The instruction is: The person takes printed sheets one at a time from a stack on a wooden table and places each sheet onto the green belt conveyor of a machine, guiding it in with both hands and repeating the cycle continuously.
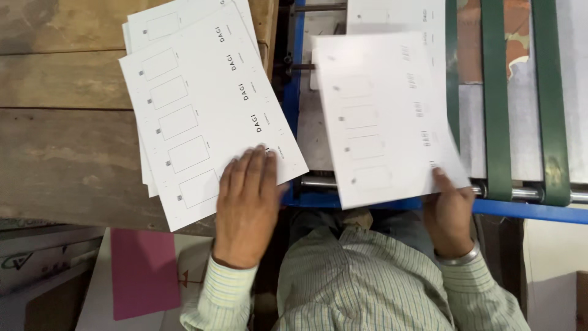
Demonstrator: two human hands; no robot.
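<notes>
The left hand (pixel 246 202) is pressing flat, fingers spread, on the stack of white printed sheets (pixel 202 104), steadying it on the wooden worktop (pixel 67 141). Right of that stack, the right hand (pixel 449 214) is pinching a single white printed sheet (pixel 386 116) by its edge, holding it over the green belts (pixel 497 98).

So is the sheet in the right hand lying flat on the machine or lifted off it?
Lifted. The right hand grips the sheet by its near edge; it looks motion-blurred and tilted above the green belts.

My left hand (pixel 246 205) lies flat on the stack of printed sheets (pixel 202 110) on the wooden desk (pixel 61 153); my right hand (pixel 449 214) pinches one sheet (pixel 383 116) over the green belts (pixel 496 98).
</notes>
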